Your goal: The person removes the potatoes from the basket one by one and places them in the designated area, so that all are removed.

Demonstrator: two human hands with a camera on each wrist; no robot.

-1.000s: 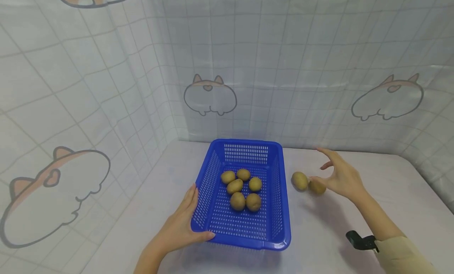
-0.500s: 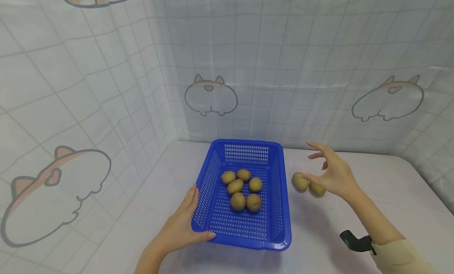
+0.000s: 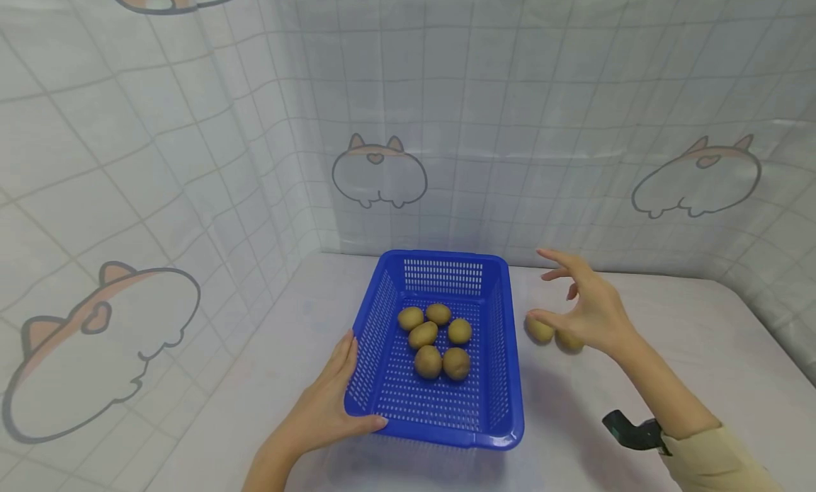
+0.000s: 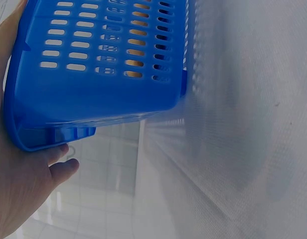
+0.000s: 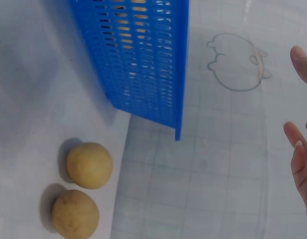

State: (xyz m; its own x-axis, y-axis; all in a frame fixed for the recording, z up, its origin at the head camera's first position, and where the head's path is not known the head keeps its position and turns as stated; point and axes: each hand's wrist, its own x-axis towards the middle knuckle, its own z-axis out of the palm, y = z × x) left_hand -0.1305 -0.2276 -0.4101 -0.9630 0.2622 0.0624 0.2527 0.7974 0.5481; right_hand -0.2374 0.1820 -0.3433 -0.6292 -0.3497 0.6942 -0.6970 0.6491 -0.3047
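Observation:
A blue plastic basket (image 3: 395, 396) with slotted walls stands on the table, and several potatoes (image 3: 428, 362) lie on its floor. My left hand (image 3: 321, 414) rests at the basket's near left corner, fingers straight along the left rim and thumb on the front rim. The left wrist view shows this hand beside the basket's slotted wall (image 4: 93, 94). To the right of the basket, my right hand (image 3: 593, 311) hovers with thumb and fingers spread and nothing between them. Partly hidden behind its thumb are two loose potatoes, one nearer the basket (image 5: 89, 165) and another beside it (image 5: 75, 214).
A pale cloth covers the table (image 3: 688, 336). Behind and to the left rises a white gridded curtain (image 3: 472, 195) with cartoon animal prints. A black strap device (image 3: 634, 430) sits on my right wrist by a beige sleeve (image 3: 714, 460).
My right hand has moved left and slightly away from me, over the two loose potatoes, staying spread. The left hand, basket and potatoes have not visibly moved.

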